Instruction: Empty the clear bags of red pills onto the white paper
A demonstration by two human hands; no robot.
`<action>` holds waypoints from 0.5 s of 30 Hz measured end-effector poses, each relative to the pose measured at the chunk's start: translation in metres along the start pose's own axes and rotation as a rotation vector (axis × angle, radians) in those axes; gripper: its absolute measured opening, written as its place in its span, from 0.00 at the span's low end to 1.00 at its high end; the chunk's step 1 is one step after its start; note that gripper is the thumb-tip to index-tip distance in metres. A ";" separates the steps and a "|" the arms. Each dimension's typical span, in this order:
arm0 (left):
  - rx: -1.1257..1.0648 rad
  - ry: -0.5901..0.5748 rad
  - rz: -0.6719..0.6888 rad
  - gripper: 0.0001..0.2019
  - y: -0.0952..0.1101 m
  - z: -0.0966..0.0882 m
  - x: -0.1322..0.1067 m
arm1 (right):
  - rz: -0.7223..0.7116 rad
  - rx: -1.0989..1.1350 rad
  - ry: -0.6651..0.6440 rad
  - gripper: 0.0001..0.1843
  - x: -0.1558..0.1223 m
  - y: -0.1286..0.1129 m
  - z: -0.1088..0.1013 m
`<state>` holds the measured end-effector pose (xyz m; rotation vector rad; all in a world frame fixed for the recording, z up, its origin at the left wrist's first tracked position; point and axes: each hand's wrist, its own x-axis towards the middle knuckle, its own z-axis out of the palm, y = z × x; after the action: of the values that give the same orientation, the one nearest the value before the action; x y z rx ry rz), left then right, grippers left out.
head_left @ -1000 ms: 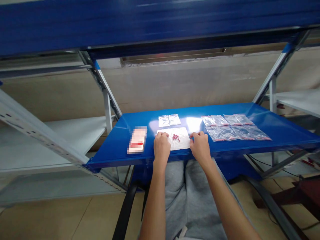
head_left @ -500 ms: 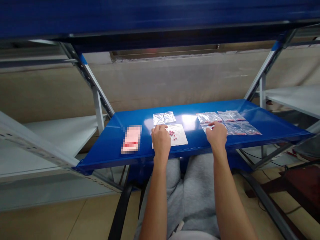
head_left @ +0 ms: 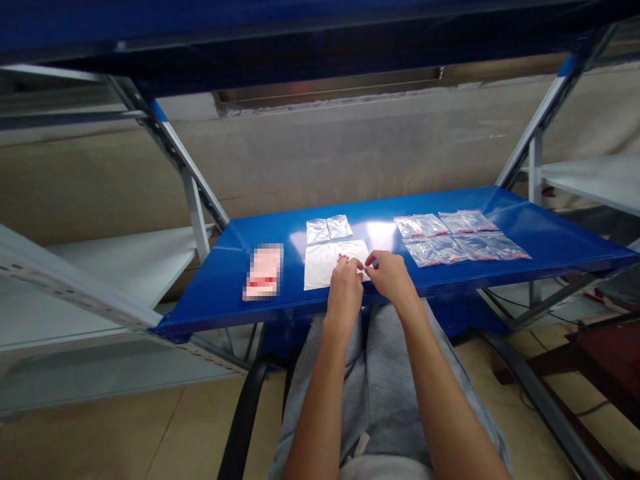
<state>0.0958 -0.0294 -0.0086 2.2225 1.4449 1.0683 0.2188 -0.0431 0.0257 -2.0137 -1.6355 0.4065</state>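
**Both hands pinched together on white sheet**

Fingertips [head_left: 361, 265] of the left hand [head_left: 344, 288] and right hand [head_left: 391, 275] meet, curled in, over the near right corner of the white sheet [head_left: 323, 267]; grip on sheet or small item: can't tell. Small red beads [head_left: 343, 257] sit on the sheet just beyond them. Far: two clear zip bags [head_left: 329, 230]. Right: clear bag group [head_left: 451, 235]. Left: blurred packet [head_left: 263, 272]. All on a blue steel shelf [head_left: 280, 230]. Grey trousers [head_left: 380, 373] below; tiled floor [head_left: 115, 433].
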 end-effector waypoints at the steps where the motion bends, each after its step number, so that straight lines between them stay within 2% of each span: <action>1: 0.002 -0.004 -0.003 0.11 0.000 0.000 0.001 | 0.003 0.000 -0.021 0.12 -0.001 -0.002 0.002; 7: 0.006 -0.040 -0.050 0.11 0.001 -0.014 0.005 | 0.032 -0.057 -0.063 0.12 -0.003 -0.004 0.006; 11: -0.024 0.026 -0.135 0.11 -0.007 -0.025 0.008 | 0.009 -0.080 -0.060 0.12 -0.001 -0.003 0.008; 15: -0.051 0.056 -0.165 0.11 -0.014 -0.026 0.009 | 0.011 -0.093 -0.071 0.12 0.000 -0.003 0.007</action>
<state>0.0699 -0.0187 0.0047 2.0138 1.5757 1.1067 0.2122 -0.0414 0.0212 -2.0987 -1.7162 0.4167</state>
